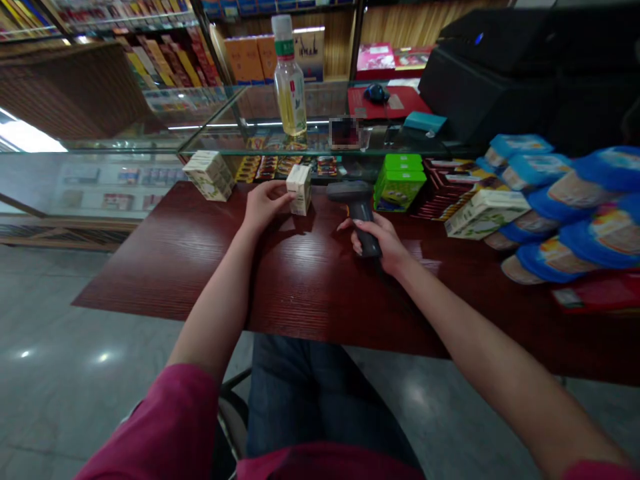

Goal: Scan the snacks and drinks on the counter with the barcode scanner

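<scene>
My left hand (267, 208) grips a small white drink carton (300, 191) by its side, thumb across the near face. The carton is upright on the dark red wooden counter (295, 287), though I cannot tell whether its base touches. In my right hand (379, 240) is a black handheld barcode scanner (361, 217), its fingers wrapped round the handle and its head turned toward the carton. Another white carton pack (210, 175) stands at the counter's back left. Just right of the scanner is a stack of green boxes (400, 182).
A bottle of yellow drink (291, 83) stands on the glass display case (230, 107) behind the counter. Rightward are another white carton (485, 213), dark red packets (443, 190) and stacked blue-lidded tubs (575, 200). A black machine (490, 100) rises at the back right.
</scene>
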{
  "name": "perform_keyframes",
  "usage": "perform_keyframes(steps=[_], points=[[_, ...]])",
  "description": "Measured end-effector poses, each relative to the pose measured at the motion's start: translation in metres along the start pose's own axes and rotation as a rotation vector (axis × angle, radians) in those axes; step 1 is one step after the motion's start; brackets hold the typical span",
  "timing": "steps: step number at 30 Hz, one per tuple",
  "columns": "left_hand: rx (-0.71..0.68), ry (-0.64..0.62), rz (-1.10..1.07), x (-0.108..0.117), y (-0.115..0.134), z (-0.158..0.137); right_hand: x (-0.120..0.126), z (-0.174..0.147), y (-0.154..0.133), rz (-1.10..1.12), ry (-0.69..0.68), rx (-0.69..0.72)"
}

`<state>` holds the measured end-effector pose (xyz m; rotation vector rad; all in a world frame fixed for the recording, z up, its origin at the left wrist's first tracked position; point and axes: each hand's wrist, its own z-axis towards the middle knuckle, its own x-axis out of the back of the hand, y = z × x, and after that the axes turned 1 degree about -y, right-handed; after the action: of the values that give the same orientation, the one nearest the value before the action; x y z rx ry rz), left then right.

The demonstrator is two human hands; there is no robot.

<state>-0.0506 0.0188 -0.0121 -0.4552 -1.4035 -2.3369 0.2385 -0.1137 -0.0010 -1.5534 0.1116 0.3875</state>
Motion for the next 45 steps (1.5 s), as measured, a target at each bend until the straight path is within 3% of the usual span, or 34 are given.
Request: perform_keyframes(steps=[3,8,11,14,16,28,31,36,38,41,45], points=[[0.001,-0.036,-0.084,0.004,0.002,0.0,0.005,-0.005,-0.001,-0.008,-0.007,-0.014],[0.048,-0.264,-0.374,-0.011,0.003,0.0,-0.002,-0.009,-0.003,-0.06,-0.066,-0.012],[0.118,-0.16,-0.381,-0.026,0.007,-0.002,-0.011,-0.015,-0.002,-0.12,-0.073,0.003],[0.279,0.021,-0.339,-0.036,0.01,-0.003,-0.017,-0.021,0.001,-0.159,-0.051,0.013],[0.369,0.078,-0.338,-0.039,0.011,-0.002,-0.019,-0.024,0.002,-0.172,-0.046,0.019],[0.431,0.103,-0.402,-0.043,0.017,0.0,-0.019,-0.024,0.007,-0.203,-0.012,0.041],[0.389,0.035,-0.421,-0.037,0.017,-0.001,-0.018,-0.024,0.007,-0.188,-0.002,0.052],[0.183,-0.301,-0.453,-0.001,0.019,-0.009,-0.015,-0.023,0.005,-0.157,0.05,0.054],[0.163,-0.361,-0.425,0.014,0.014,-0.011,-0.014,-0.022,0.004,-0.134,0.067,0.055],[0.189,-0.244,-0.389,0.021,0.0,-0.01,-0.013,-0.022,0.003,-0.115,0.076,0.054],[0.278,0.07,-0.378,0.001,-0.013,-0.006,-0.013,-0.021,0.004,-0.1,0.071,0.048]])
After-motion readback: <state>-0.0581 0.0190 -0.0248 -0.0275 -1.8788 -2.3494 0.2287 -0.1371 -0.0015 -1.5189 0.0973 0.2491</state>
